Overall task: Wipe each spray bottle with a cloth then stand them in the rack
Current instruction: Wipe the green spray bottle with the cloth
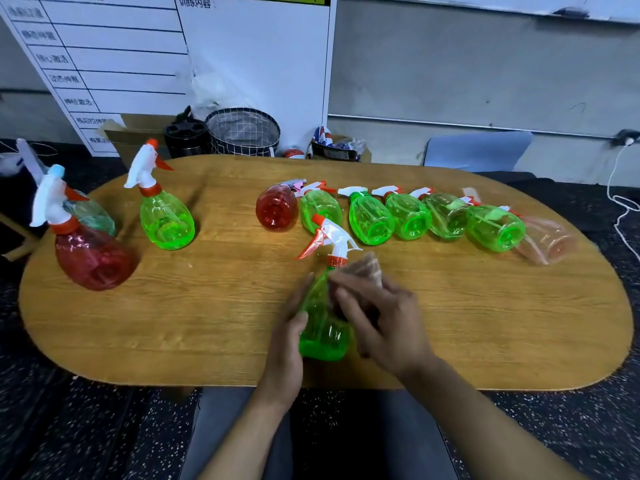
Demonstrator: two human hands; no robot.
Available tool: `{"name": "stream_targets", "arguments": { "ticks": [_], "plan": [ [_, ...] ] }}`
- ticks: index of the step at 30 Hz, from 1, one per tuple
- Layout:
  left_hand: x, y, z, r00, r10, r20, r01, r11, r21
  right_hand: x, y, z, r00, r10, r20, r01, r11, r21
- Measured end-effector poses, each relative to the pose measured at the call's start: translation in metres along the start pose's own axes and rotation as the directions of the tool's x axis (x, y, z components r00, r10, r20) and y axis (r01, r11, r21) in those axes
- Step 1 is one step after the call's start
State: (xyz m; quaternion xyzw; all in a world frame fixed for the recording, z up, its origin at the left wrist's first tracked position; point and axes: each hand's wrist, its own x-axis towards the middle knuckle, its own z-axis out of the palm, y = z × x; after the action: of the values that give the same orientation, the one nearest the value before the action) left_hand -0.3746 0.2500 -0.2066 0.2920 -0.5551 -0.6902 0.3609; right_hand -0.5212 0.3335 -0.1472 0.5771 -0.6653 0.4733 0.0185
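The table (450, 323) is matt wood-grain. On it, the held spray bottle (323, 327) is glossy translucent green plastic; behind that, 1 red bottle (276, 210) shines alike. Beyond the table, a basket (242, 131) looks cloth-lined.

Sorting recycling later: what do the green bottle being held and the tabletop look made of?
The green bottle: thin translucent plastic, glossy; light passes through it. The tabletop: wood or wood-look laminate, matte, with printed-looking grain; which one is unclear.

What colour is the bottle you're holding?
Green, see-through, with a white and orange-red sprayer. The head view shows it best.
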Motion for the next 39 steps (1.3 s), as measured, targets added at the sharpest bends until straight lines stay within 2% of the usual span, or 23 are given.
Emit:
{"name": "stream_targets", "arguments": {
  "ticks": [2,5,9,11,13,15,18,20,22,24,27,30,32,34,36,37,39],
  "plan": [
    [-0.001,0.002,0.0,1.0,-0.001,0.004,0.0,0.999,0.038,0.021,0.0,0.008,0.995,0.103,-0.008,-0.103,0.986,-0.133],
    [-0.001,0.003,0.0,0.999,0.012,0.029,-0.013,0.999,0.037,0.023,-0.005,0.024,0.992,0.106,0.072,-0.083,0.961,-0.264],
    [-0.002,0.005,-0.003,0.999,0.04,0.008,-0.04,0.999,0.026,-0.007,-0.017,0.03,0.977,-0.16,0.142,0.193,0.944,-0.268],
    [-0.001,0.006,-0.003,0.999,0.051,0.017,-0.052,0.997,0.055,-0.023,-0.01,0.029,0.929,-0.289,0.229,0.345,0.901,-0.264],
    [-0.001,0.006,-0.003,0.998,0.057,0.002,-0.057,0.996,0.067,-0.033,-0.002,0.024,0.886,-0.373,0.275,0.436,0.871,-0.225],
    [-0.002,0.004,-0.003,0.999,0.051,-0.001,-0.051,0.997,0.064,-0.033,-0.002,0.017,0.921,-0.333,0.201,0.363,0.921,-0.142],
    [-0.003,0.001,-0.004,0.999,0.018,0.043,-0.019,0.999,0.028,-0.006,-0.004,0.008,0.998,-0.056,-0.02,0.055,0.998,-0.04],
    [-0.002,-0.001,-0.004,0.998,-0.029,0.053,0.029,1.0,0.002,0.014,0.0,0.013,0.993,0.097,-0.062,-0.103,0.989,-0.103],
    [-0.003,0.001,-0.005,0.998,-0.043,0.054,0.044,0.999,-0.014,0.019,0.003,0.025,0.987,0.156,-0.039,-0.16,0.974,-0.161],
    [-0.002,0.003,-0.006,0.999,-0.035,0.037,0.037,0.999,-0.035,0.009,-0.001,0.033,0.994,0.098,-0.039,-0.103,0.981,-0.163],
    [-0.002,0.003,-0.005,1.0,-0.023,-0.002,0.023,0.998,-0.054,-0.022,-0.005,0.031,0.994,-0.1,0.032,0.104,0.981,-0.163],
    [0.0,0.004,-0.002,1.0,-0.015,0.008,0.015,0.999,-0.049,-0.045,0.002,0.029,0.935,-0.297,0.193,0.336,0.915,-0.222],
    [0.0,0.005,-0.002,1.0,-0.006,0.013,0.006,0.999,-0.049,-0.05,0.004,0.025,0.906,-0.348,0.242,0.395,0.9,-0.184],
    [-0.002,0.007,-0.002,1.0,0.009,0.007,-0.009,1.0,-0.007,-0.049,-0.002,0.018,0.946,-0.27,0.181,0.286,0.956,-0.069],
    [-0.004,0.009,-0.003,1.0,0.029,-0.007,-0.028,0.997,0.075,-0.041,-0.006,0.01,0.995,-0.061,0.073,0.054,0.995,0.088],
    [-0.004,0.011,-0.003,1.0,0.03,-0.003,-0.03,0.996,0.084,-0.034,-0.005,0.008,0.997,0.067,0.033,-0.072,0.981,0.179],
    [-0.003,0.011,-0.002,0.999,0.032,0.011,-0.032,0.998,0.051,-0.017,-0.002,0.008,0.952,0.308,-0.002,-0.282,0.875,0.395]
  ]
}}
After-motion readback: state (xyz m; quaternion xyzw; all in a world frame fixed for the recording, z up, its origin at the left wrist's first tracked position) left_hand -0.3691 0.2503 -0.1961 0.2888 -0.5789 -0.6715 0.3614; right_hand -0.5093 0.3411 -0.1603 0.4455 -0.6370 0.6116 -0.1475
